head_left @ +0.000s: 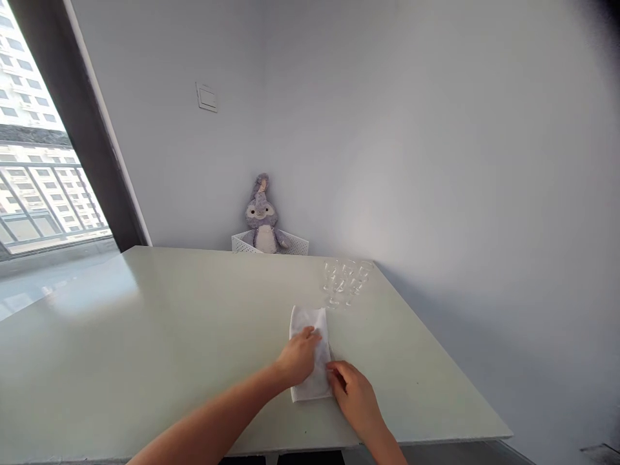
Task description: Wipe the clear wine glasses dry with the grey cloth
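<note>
A white cloth [310, 385], folded into a narrow upright rectangle, lies on the pale table [194, 336]. My left hand [296, 357] rests across its middle from the left, fingers stretched out on the fabric and nothing gripped. At the cloth's right edge is my right hand [356, 394], with thumb and fingers pinched on the fabric there. Part of the cloth is hidden under my left hand. Just beyond its far end stand several clear stemmed glasses [334, 290], grouped close together.
A white perforated basket [295, 244] sits behind the far table edge, holding a purple-grey plush toy [265, 236]. The right table edge runs near a plain wall [460, 226]. A dark-framed window [39, 161] is at the left, and a light switch [207, 98] is on the wall.
</note>
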The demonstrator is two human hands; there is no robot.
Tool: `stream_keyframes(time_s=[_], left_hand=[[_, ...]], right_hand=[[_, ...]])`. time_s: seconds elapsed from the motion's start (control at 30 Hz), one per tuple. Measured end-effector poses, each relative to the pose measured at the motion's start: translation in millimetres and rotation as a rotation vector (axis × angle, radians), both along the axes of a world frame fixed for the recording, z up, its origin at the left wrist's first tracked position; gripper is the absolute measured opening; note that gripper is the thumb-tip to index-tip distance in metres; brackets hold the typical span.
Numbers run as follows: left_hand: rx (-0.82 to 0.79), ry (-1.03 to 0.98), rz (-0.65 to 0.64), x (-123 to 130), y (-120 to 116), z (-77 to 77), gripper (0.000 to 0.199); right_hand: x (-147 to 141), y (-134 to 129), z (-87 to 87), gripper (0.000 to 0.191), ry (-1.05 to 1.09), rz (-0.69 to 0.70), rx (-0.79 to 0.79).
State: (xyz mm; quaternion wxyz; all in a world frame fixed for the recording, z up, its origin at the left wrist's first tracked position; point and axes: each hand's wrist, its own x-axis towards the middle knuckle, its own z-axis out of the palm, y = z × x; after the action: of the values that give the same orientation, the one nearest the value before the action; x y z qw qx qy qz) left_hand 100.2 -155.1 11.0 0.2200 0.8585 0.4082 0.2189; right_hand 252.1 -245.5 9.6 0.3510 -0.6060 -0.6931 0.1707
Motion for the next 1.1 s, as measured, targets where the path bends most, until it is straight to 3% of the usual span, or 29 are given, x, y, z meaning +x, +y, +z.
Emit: stream_keyframes(time_s=[0.1, 0.27, 0.37, 0.5, 0.7, 0.9, 1.1], left_hand=[[-0.06, 0.056, 0.086, 11.6, 9.6, -15.5, 0.041], [0.034, 0.044, 0.187, 13.4, 54.3, -26.2, 0.037], [0.078, 0.076, 0.228, 11.7, 83.0, -27.9, 0.039], [0.095, 0.117, 0.195, 7.5, 119.9, -26.3, 0.043], [0.07, 0.179, 0.209, -7.0, 172.6, -24.7, 0.05], [0.041, 0.267, 0.35, -50.8, 212.2, -22.5, 0.059], [0.021, 0.339, 0.572, -135.8, 222.4, -15.8, 0.066]], right_hand=[[6.0, -2.9, -10.2, 0.024, 0.101, -0.012, -0.001], [13.9, -7.9, -15.9, 0.028, 0.267, -0.094, -0.001], [14.6, -8.1, -18.5, 0.03, 0.299, -0.128, -0.031], [10.3, -7.6, -17.6, 0.028, 0.26, -0.075, -0.052], [5.1, -5.6, -15.2, 0.026, 0.298, -0.103, 0.015], [3.0, -3.4, -20.7, 0.034, 0.318, -0.187, -0.011], [4.3, -5.1, -17.0, 0.032, 0.317, -0.177, -0.003]])
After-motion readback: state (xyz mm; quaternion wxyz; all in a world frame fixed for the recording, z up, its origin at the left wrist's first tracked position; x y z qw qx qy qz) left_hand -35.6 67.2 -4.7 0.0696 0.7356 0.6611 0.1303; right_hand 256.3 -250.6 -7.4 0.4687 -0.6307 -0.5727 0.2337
